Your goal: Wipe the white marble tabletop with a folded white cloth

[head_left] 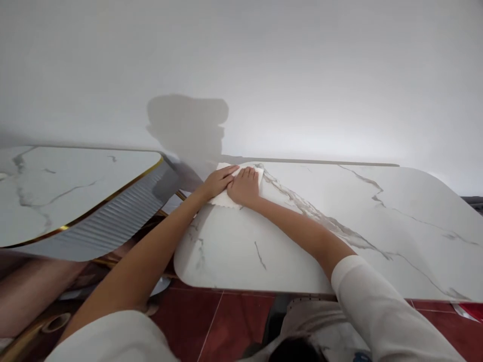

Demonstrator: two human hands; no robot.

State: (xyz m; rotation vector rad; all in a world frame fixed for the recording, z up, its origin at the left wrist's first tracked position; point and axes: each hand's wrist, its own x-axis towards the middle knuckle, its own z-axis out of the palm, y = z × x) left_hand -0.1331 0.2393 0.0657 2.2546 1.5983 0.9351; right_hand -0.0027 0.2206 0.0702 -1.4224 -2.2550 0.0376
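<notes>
Both hands rest on a white paper towel (225, 201) with a wavy edge, spread on the left back part of a white, grey-veined marble-look tabletop (241, 246). My left hand (219, 182) lies on the towel's left part, fingers stretched toward the right. Beside it, touching its fingertips, my right hand (244, 187) presses down on the towel's right part, fingers flat and pointing away from me. Part of the towel is hidden beneath the hands.
A white wall (302, 75) stands behind the tabletop. To the left is another marble-look top (75, 191) with gold trim and a ribbed grey side (109, 221). Below lie red floor tiles (237, 317), and brown and gold items fill the lower left.
</notes>
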